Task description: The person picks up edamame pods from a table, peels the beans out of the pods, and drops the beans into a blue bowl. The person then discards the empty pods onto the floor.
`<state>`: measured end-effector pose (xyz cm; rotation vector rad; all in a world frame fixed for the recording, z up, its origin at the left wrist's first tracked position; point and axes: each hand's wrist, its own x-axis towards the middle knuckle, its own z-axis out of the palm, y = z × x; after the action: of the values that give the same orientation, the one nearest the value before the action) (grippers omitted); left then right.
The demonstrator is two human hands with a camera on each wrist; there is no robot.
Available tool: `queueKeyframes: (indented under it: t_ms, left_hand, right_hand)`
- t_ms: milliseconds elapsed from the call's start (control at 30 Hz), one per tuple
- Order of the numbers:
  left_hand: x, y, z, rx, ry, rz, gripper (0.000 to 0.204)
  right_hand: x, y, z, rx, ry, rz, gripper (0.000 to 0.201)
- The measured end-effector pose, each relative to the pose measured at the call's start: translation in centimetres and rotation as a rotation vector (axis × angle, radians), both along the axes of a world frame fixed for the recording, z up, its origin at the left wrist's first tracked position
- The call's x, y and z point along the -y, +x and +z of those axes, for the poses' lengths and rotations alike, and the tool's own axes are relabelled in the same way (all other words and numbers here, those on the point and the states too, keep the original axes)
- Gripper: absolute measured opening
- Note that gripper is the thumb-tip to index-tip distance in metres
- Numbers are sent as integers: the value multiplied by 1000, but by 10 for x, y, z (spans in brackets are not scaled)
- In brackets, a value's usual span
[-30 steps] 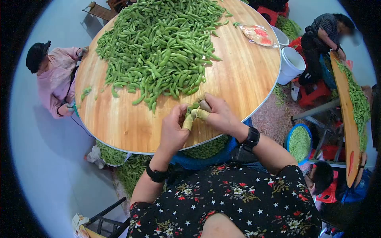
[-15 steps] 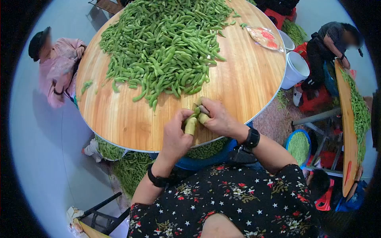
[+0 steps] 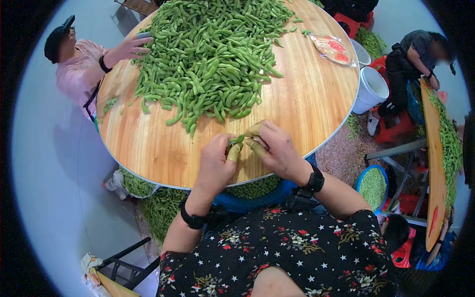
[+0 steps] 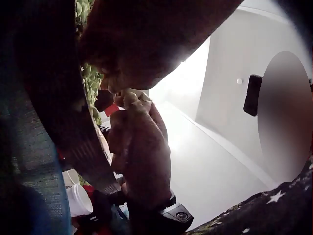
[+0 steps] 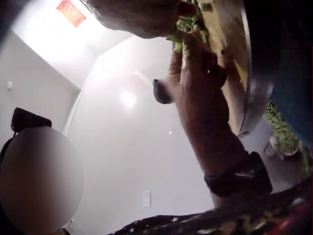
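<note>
Over the near edge of the round wooden table (image 3: 168, 161), my left hand (image 3: 216, 161) pinches a green soybean pod (image 3: 239, 139) between covered thumb and curled fingers. The same pod (image 5: 179, 47) shows at the fingertips in the right wrist view. My right hand (image 3: 279, 153) is a little to the right, its yellowish-covered thumb and forefinger parted and its other fingers curled in; I cannot tell whether anything small is in it. In the left wrist view the right hand (image 4: 142, 152) is dark. Beyond both hands lies a large heap of soybean pods (image 3: 208, 64).
A clear bag with red print (image 3: 332, 49) lies at the table's right. White buckets (image 3: 371, 89) stand beside it. Under the near edge is a blue tub (image 3: 237, 202) of shelled beans. A person in pink (image 3: 81, 69) reaches in from the left; another (image 3: 415, 54) sits at the right.
My hands were together at a pod; now the right has drawn slightly away while the left keeps a pod. The person in pink has raised an arm over the heap's left edge.
</note>
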<state>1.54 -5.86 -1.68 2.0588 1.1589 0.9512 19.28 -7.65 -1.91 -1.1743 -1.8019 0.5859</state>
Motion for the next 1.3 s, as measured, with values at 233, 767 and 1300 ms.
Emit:
queueKeyframes:
  t_ms: [233, 767, 1300]
  left_hand:
    - [2, 1, -2, -135, 161, 2, 18]
    - [10, -6, 23, -77, 196, -161, 20]
    - [8, -10, 19, -25, 117, -79, 18]
  right_hand:
    - [-1, -4, -8, 32, 280, 9, 24]
    - [2, 1, 15, -410, -476, 198, 14]
    - [-1, -5, 26, -614, -498, 166, 19]
